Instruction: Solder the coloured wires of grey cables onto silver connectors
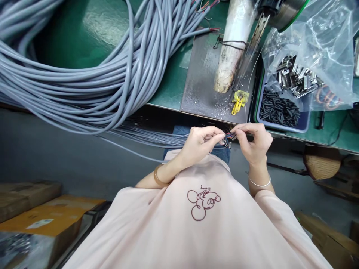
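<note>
Left hand [199,144]: fingers together, clamped on coloured wires [229,135]. Right hand [254,142]: thumb and index tips pinched on same wires, nearer free ends; exact strand too small to tell. Wires sit between the two sets of fingertips, above the lap, just off the front edge of the desk [174,87]. Handling, my judgement: left fingers should anchor close to the cable jacket, right ones sort single strands by light fingertip pull, no yanking; spread strands so none cross or get nicked. Shiny metal part [225,143] just below left fingertips; avoid snagging. Wires point from left fingers toward right ones; long axis roughly sideways, near parallel to the desk edge.
</note>
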`<state>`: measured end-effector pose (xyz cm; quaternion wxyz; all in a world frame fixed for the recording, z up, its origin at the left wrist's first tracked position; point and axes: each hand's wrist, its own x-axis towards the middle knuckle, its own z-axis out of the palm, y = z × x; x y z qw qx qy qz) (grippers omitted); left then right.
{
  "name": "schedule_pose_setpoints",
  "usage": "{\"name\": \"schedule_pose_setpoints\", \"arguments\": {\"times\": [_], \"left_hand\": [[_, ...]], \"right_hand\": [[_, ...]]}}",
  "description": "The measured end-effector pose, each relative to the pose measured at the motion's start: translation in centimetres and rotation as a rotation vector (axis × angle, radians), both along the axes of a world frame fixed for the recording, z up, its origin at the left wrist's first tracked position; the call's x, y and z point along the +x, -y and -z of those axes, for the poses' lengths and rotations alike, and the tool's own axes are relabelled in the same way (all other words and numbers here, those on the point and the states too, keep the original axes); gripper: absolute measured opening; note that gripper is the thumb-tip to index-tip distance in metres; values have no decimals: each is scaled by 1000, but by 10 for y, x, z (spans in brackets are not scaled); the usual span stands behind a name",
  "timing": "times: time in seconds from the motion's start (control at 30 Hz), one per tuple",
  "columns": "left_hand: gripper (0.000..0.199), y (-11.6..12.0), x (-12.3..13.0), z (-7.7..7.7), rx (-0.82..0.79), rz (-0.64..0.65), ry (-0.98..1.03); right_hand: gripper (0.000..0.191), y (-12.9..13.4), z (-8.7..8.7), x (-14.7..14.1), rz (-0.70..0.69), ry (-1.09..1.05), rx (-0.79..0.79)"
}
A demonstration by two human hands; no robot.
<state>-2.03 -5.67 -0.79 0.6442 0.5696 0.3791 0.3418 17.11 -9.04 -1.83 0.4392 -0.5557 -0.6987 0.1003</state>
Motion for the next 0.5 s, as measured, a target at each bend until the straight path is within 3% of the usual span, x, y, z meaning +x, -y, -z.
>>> {"name": "schedule_pose_setpoints", "arguments": {"times": [0.13,0.27,0.5], "left_hand": [[22,-1,0,-2,-18,40,-14],[23,-5,-4,0,-78,53,10],[26,-8,-7,4,-154,82,28]], "right_hand": [[6,-6,-9,-4,39,78,-98],[4,-6,-15,-5,59,53,-93],[6,0,-9,-3,121,-38,-95]]}}
